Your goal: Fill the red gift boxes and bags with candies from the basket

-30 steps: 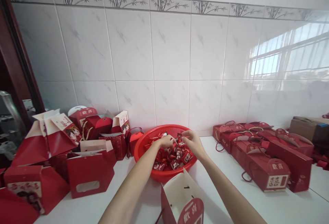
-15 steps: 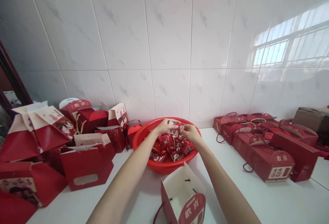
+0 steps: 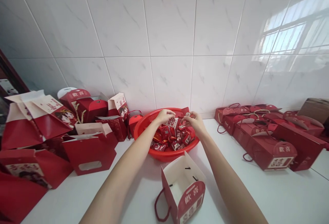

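A red plastic basket [image 3: 164, 155] holds a heap of red-wrapped sweets [image 3: 168, 138]. Over its right side, my right hand [image 3: 197, 122] pinches a small red candy packet [image 3: 186, 112] between thumb and fingers. At the back left of the basket, my left hand [image 3: 164, 117] is closed with its fingertips curled down; I cannot make out whether anything is in them. Just below those fingertips lies a white and red patterned packet [image 3: 171, 122]. Between my forearms stands a red gift box [image 3: 191, 200] with its top open, showing a white inside and a cord handle.
Several upright red gift boxes [image 3: 89, 152] crowd the left side. Along the right, more red boxes [image 3: 267, 145] with cord handles stand in rows, with a brown carton [image 3: 317, 109] behind them. A tiled wall [image 3: 169, 83] rises behind the white table [image 3: 228, 183].
My hands have drawn apart over the basket. The right now holds a red packet up on its own, and the white patterned packet sits lower among the sweets. The view has tilted down slightly.
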`<state>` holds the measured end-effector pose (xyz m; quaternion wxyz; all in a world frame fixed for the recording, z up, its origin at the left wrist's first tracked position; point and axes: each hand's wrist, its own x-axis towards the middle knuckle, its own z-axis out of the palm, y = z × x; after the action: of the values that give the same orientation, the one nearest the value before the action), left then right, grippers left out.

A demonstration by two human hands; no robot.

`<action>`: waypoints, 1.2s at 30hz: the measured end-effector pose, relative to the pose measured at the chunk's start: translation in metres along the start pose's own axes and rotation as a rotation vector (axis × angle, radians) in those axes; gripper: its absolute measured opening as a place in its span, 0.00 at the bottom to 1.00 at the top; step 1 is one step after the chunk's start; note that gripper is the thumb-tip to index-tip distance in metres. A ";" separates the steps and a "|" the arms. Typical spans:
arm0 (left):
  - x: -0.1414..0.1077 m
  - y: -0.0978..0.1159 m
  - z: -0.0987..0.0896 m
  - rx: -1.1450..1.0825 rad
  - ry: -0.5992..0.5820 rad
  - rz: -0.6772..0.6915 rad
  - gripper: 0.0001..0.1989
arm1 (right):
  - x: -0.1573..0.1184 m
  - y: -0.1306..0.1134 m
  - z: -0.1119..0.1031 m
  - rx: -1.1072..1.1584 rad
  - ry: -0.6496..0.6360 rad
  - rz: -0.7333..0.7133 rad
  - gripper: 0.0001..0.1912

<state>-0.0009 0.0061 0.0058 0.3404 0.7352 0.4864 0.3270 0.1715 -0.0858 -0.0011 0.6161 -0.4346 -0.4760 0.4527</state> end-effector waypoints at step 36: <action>-0.028 0.015 0.026 0.627 -0.706 -0.059 0.27 | 0.006 -0.005 -0.003 0.274 -0.055 0.170 0.08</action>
<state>0.0183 -0.0296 -0.0006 0.2557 0.8547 0.4367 -0.1155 0.1756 -0.0809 0.0043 0.6159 -0.3726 -0.3880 0.5756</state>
